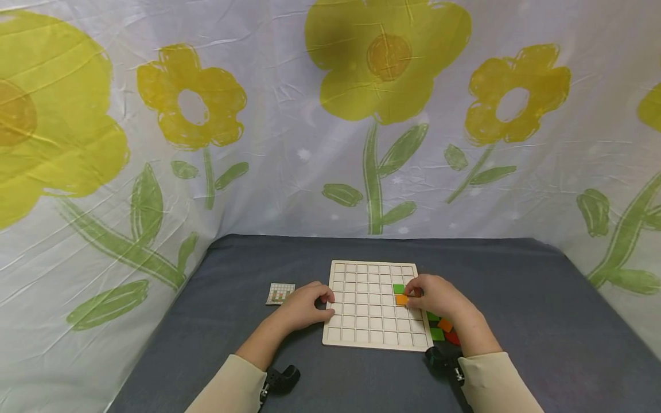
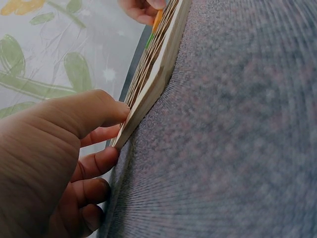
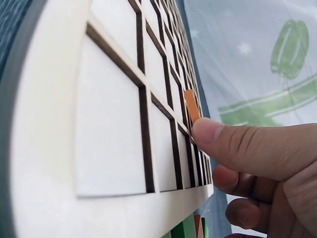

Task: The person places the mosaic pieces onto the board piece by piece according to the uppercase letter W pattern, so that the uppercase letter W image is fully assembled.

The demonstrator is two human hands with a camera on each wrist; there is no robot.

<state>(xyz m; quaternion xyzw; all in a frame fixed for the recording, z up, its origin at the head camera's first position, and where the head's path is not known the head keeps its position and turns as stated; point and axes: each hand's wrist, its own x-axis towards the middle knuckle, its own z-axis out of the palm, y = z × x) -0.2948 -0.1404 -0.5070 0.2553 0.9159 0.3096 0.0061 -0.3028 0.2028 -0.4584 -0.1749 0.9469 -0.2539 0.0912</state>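
The person's right grip [image 1: 436, 293] has thumb and finger closed at the near right side of a small flat orange square tile [image 1: 401, 300], apparently pinching it. The tile is at a cell of a pale wooden square grid board [image 1: 361, 332], just left of that grip; with the far fingers hidden in the low wrist view, I cannot tell whether it sits flush. The left grip [image 1: 304, 307] holds the board's left edge with its thumb and bent fingertips.

Just beyond the orange tile, near the right fingertips, a flat green square tile [image 1: 399, 288] lies in a cell. Those two are the only coloured pieces seen on the board, so the work looks barely begun: the visible cells left of the right grip are bare white. A loose green tile [image 1: 437, 334], a loose orange tile [image 1: 445, 325] and a red piece [image 1: 453, 338] wait on the dark grey cloth-covered surface [image 1: 361, 384] beside the right wrist, off the board. Left of the left grip, partly behind it, lies a small printed grid card [image 1: 281, 288] with coloured cells, probably the pattern to match.
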